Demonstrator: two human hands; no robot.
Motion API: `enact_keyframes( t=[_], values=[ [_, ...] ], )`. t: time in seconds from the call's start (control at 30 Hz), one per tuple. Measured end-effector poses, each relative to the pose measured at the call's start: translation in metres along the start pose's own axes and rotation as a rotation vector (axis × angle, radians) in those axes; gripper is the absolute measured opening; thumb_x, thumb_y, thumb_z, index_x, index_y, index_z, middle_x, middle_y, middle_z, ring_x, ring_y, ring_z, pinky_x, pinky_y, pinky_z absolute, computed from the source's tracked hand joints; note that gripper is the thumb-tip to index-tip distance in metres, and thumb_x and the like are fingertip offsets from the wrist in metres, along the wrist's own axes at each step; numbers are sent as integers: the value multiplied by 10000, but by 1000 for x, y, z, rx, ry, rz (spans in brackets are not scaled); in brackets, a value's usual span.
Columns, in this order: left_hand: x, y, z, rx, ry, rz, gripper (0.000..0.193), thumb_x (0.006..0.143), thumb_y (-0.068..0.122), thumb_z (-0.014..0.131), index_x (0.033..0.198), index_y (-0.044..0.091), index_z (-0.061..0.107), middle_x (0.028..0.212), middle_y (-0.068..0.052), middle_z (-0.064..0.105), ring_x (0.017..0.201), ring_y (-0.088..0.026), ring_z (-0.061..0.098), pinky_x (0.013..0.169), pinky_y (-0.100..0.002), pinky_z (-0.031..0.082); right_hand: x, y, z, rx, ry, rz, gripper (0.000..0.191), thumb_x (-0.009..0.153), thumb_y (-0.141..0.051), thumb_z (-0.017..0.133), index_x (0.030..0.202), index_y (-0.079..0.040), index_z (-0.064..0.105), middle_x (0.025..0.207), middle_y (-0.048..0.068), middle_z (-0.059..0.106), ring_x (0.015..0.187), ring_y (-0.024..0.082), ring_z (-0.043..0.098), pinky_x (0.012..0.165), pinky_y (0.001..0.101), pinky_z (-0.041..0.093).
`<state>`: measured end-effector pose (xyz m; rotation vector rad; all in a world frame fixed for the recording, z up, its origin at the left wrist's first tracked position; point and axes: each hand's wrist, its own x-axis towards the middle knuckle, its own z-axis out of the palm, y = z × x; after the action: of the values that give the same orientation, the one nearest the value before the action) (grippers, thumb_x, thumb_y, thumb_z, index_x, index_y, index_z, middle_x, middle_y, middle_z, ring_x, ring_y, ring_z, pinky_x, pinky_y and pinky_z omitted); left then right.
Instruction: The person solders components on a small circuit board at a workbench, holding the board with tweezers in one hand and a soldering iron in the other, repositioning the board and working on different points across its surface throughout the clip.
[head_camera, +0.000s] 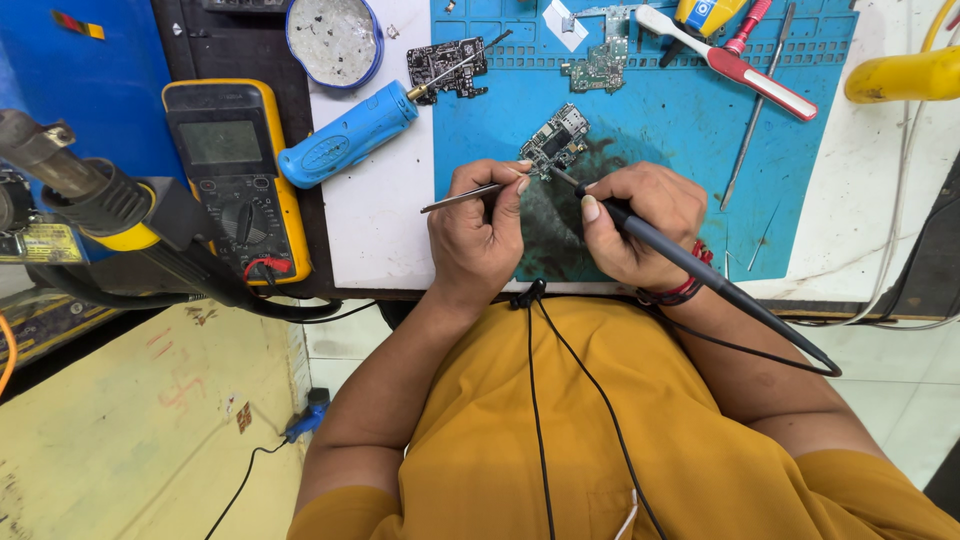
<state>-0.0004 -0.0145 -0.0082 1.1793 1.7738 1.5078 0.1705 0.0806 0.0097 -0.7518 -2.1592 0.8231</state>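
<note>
A small phone circuit board (556, 140) lies on the blue work mat (660, 130). My left hand (480, 235) is closed on metal tweezers (462, 198) whose tips reach the board's near edge. My right hand (635, 225) grips a black soldering iron (690, 265) like a pen, its tip touching the same edge of the board. The iron's cable runs off to the right and over my yellow shirt.
A yellow multimeter (235, 170), a blue-handled tool (345, 135) and a round tin (333, 38) lie at left. A hot-air gun nozzle (90, 195) juts in from the far left. Two more circuit boards (445, 65), a red-and-white tool (740, 70) and a thin probe (755, 125) sit farther back.
</note>
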Motion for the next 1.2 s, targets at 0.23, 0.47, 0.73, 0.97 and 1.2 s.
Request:
enact_keyframes(
  t=[0.23,0.47,0.73,0.97,1.2],
  values=[
    [0,0,0,-4,5,7,129,1056,41,660,1122,28,549,1078,-119,759,876,-138,760,735,-253,616,0,-1,0,1,-1,6,97,910,-39,730,933,-35,635,824,113,689,677,273,655,614,346,491],
    [0,0,0,4,4,-1,137,1051,39,664,1121,27,547,1075,-120,761,856,-133,757,724,-252,611,0,0,0,13,-1,-5,101,916,-38,728,936,-36,629,840,111,695,700,273,669,599,328,501],
    [0,0,0,2,3,8,132,1057,41,660,1125,32,547,1078,-118,760,869,-137,761,729,-253,612,1,-1,0,10,-7,-7,96,906,-29,724,933,-34,632,839,114,696,691,273,665,591,328,496],
    [0,1,-1,9,2,1,137,1054,44,662,1123,33,544,1074,-117,764,835,-122,749,704,-248,598,1,-1,0,16,-3,-2,96,904,-29,726,932,-33,634,833,115,692,693,276,666,592,328,496],
    [0,0,0,17,2,3,143,1054,47,663,1126,33,540,1074,-113,764,826,-123,750,700,-249,597,1,-1,-1,11,-7,-1,97,906,-32,725,940,-38,634,846,114,697,708,276,673,604,328,505]
  ],
)
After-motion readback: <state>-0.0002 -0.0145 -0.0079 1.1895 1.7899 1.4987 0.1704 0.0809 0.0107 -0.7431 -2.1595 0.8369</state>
